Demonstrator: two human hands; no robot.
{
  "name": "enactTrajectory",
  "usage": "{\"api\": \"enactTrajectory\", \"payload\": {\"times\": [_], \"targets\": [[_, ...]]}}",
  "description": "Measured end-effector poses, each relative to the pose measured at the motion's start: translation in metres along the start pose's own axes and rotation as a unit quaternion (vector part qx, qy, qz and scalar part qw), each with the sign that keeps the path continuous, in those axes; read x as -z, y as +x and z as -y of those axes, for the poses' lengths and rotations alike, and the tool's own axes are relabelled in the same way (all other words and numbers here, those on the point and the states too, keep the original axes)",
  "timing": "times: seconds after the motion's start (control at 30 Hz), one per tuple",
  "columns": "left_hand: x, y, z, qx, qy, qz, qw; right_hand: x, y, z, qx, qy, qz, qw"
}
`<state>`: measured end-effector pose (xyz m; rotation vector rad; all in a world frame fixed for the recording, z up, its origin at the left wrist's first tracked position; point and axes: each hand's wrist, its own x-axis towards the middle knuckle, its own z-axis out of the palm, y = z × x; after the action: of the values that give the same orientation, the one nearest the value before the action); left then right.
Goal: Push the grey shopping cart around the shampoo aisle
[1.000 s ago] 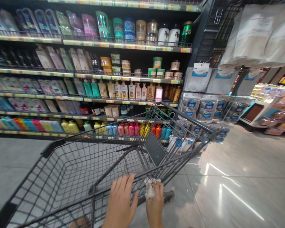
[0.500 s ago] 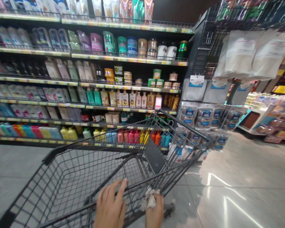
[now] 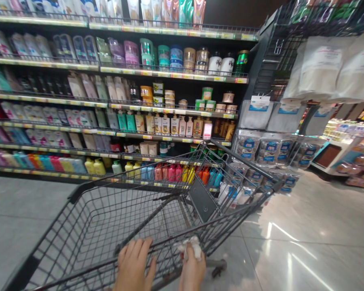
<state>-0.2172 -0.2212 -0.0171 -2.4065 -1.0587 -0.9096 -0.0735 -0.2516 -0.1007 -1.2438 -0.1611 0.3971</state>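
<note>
A dark wire shopping cart point(image 3: 204, 208) stands before me with nothing in its basket. My left hand point(image 3: 135, 262) lies over the near side rail of the cart, palm down, the thumb apart from the other fingers. To its right, my right hand point(image 3: 193, 268) is closed on a crumpled white cloth or tissue point(image 3: 194, 245), which it holds against the near side of the cart. Some of the right fingers are hidden behind the cloth.
Shelves point(image 3: 172, 105) of bottles, jars and tubes run behind the cart. Packaged goods point(image 3: 269, 149) hang on a rack at the right. Grey tiled floor point(image 3: 285, 258) shows right of the cart, and a display counter point(image 3: 330, 157) stands farther back.
My left hand has moved slightly down and left, its fingers more bent. The right hand has turned, and the cloth now shows above its fingers. The shelves and cart sit farther right in view.
</note>
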Motion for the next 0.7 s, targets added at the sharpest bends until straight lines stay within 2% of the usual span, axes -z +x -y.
{"api": "enactTrajectory", "payload": {"times": [0.17, 0.3, 0.37, 0.47, 0.57, 0.7], "targets": [[0.004, 0.003, -0.004, 0.013, -0.006, -0.025, 1.0, -0.004, 0.005, 0.042, -0.079, 0.084, -0.015, 0.993], [0.008, 0.005, -0.01, 0.016, -0.013, -0.02, 1.0, 0.002, 0.004, 0.051, -0.068, 0.081, -0.033, 0.994], [0.01, 0.007, -0.014, 0.019, -0.018, -0.024, 0.999, 0.005, 0.002, 0.048, -0.032, 0.023, -0.056, 0.998], [0.012, 0.008, -0.019, 0.02, -0.019, -0.03, 0.999, 0.008, -0.004, 0.041, 0.074, -0.09, -0.077, 0.99], [0.011, 0.005, -0.022, 0.013, -0.01, -0.017, 1.0, 0.009, -0.008, 0.029, 0.198, -0.134, -0.066, 0.969], [0.007, 0.003, -0.022, 0.01, 0.005, -0.002, 1.0, 0.015, -0.012, -0.002, 0.285, -0.174, -0.035, 0.942]]}}
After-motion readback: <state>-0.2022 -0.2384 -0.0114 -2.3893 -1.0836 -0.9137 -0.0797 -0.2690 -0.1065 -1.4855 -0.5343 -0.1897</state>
